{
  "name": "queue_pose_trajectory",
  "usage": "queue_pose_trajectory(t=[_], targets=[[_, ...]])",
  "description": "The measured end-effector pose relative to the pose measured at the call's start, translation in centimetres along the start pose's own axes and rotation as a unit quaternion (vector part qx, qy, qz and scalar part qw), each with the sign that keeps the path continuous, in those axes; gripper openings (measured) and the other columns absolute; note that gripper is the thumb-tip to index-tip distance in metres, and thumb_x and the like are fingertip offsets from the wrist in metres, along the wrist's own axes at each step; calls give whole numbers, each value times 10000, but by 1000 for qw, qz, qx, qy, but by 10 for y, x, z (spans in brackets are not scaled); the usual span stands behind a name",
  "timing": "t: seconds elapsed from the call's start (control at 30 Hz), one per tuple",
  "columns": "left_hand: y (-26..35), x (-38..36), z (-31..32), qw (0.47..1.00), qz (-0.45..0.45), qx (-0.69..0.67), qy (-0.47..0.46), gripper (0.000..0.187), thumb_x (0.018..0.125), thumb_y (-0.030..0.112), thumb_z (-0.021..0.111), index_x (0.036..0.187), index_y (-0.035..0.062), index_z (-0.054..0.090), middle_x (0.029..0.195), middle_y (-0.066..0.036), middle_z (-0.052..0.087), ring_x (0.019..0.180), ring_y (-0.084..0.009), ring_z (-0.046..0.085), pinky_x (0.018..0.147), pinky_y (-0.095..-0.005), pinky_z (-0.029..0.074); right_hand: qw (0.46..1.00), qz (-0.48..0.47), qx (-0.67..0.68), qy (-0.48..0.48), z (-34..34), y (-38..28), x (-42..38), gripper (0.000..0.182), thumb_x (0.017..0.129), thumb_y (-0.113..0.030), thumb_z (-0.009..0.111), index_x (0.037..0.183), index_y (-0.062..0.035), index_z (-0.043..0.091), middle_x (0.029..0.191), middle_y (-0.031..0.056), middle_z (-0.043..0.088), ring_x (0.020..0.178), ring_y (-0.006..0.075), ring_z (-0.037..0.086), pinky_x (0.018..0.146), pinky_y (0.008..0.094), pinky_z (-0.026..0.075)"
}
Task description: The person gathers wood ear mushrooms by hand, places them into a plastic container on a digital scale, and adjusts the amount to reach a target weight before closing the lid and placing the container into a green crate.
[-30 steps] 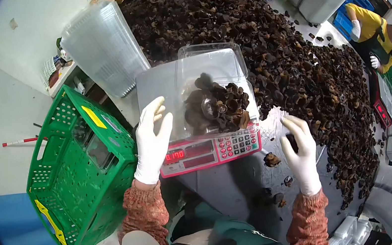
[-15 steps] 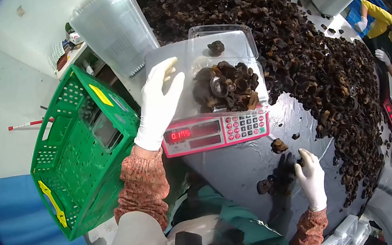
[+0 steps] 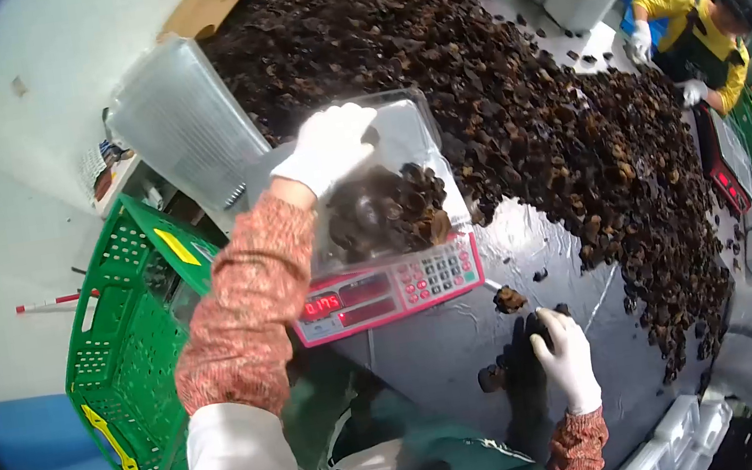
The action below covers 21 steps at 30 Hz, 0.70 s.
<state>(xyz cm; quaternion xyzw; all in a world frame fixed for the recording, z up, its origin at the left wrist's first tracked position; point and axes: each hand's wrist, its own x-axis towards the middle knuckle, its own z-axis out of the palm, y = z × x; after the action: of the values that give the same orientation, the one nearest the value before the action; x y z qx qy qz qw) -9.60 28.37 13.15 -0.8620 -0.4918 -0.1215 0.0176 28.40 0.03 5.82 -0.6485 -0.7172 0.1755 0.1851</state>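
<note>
A clear plastic box (image 3: 441,216) holding dark wood ear mushrooms (image 3: 392,209) sits on a pink-and-white digital scale (image 3: 389,291), whose red display reads 0.175. My gloved left hand (image 3: 337,147) is over the box's open lid, fingers closed on a dark wood ear piece (image 3: 370,136) partly hidden by them. To the lower right, my gloved right hand (image 3: 566,357) is just above the grey table, thumb and fingers curled around a small dark piece that is mostly hidden. A brownish mushroom piece (image 3: 508,300) lies just beyond it, and another (image 3: 491,378) to its left.
A large heap of wood ears (image 3: 554,133) covers the table's far side and right. Stacked clear boxes (image 3: 182,123) stand behind the scale at left, above a green crate (image 3: 138,355). A co-worker in yellow sleeves (image 3: 699,36) is at far right, near another scale (image 3: 725,176).
My left hand has moved from beside the box to over its lid and closed on the loose piece there. My right hand keeps nearly the same place. The view has shifted.
</note>
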Motion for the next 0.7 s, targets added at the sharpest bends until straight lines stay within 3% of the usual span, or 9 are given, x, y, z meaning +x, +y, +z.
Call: queue_pose_trajectory(t=[0.13, 0.2, 0.27, 0.3, 0.37, 0.47, 0.57, 0.67, 0.7], targets=[[-11, 15, 20, 999, 25, -44, -10, 238, 838, 192, 632, 1038, 88, 708, 1031, -132, 685, 1002, -343, 656, 875, -427, 536, 995, 73, 36, 57, -10, 14, -19, 409, 885, -131, 703, 1277, -29, 648, 1198, 160, 688, 1119, 344, 634, 987, 409, 490], [-9, 11, 16, 998, 15, -62, 21, 245, 844, 161, 645, 1062, 63, 701, 1037, -143, 692, 986, -341, 666, 879, -411, 540, 994, 81, 44, 64, -12, 22, -27, 398, 887, -132, 701, 1270, -35, 654, 1189, 154, 694, 1106, 331, 643, 979, 405, 495], [7, -3, -4, 987, -8, -150, 63, 273, 868, 107, 670, 1130, 38, 697, 1055, -126, 707, 964, -252, 696, 864, -332, 541, 993, 85, 49, 61, -13, 19, -25, 391, 884, -132, 705, 1261, -39, 659, 1184, 149, 697, 1099, 327, 648, 973, 405, 499], [28, -12, -26, 964, -59, -253, 56, 280, 870, 75, 684, 1146, 27, 695, 1051, -105, 711, 989, -200, 685, 872, -312, 532, 996, 54, 23, 73, -7, 19, -20, 372, 876, -121, 711, 1237, -45, 669, 1176, 142, 703, 1093, 325, 652, 963, 402, 506], [49, -34, -49, 954, -44, -293, 39, 287, 869, 47, 682, 1154, 24, 697, 1062, -90, 712, 1036, -174, 669, 894, -306, 526, 998, 3, 8, 69, 1, 4, -4, 414, 843, -86, 733, 1250, -58, 660, 1217, 137, 691, 1110, 317, 656, 971, 397, 515], [52, -62, -52, 968, 56, -215, -117, 345, 875, 111, 719, 1213, 47, 695, 1216, -126, 693, 1106, -265, 658, 987, -371, 507, 995, -58, -20, 75, 23, -9, 26, 377, 828, -81, 721, 1200, -69, 667, 1169, 115, 686, 1033, 307, 655, 886, 400, 519], [55, -75, -61, 970, 56, -225, -70, 389, 872, 131, 730, 1250, 52, 684, 1269, -138, 679, 1139, -311, 644, 1026, -399, 488, 995, -50, -68, 47, 46, 5, 45, 226, 823, -65, 692, 1047, -86, 676, 968, 86, 668, 909, 289, 645, 786, 392, 502], [70, -88, -87, 981, 2, -189, 30, 411, 869, 99, 722, 1273, 42, 673, 1254, -132, 687, 1169, -294, 638, 1042, -380, 475, 988, -26, 45, 148, 35, 6, 40, 164, 840, -36, 698, 995, -86, 686, 877, 87, 657, 822, 292, 658, 744, 390, 522], [75, -93, -93, 971, -56, -231, 29, 424, 865, 66, 712, 1286, 39, 668, 1255, -127, 690, 1192, -272, 635, 1061, -365, 456, 983, 32, 118, 136, 24, 3, 34, 142, 855, -22, 706, 991, -63, 699, 859, 89, 670, 767, 268, 674, 714, 350, 535]])
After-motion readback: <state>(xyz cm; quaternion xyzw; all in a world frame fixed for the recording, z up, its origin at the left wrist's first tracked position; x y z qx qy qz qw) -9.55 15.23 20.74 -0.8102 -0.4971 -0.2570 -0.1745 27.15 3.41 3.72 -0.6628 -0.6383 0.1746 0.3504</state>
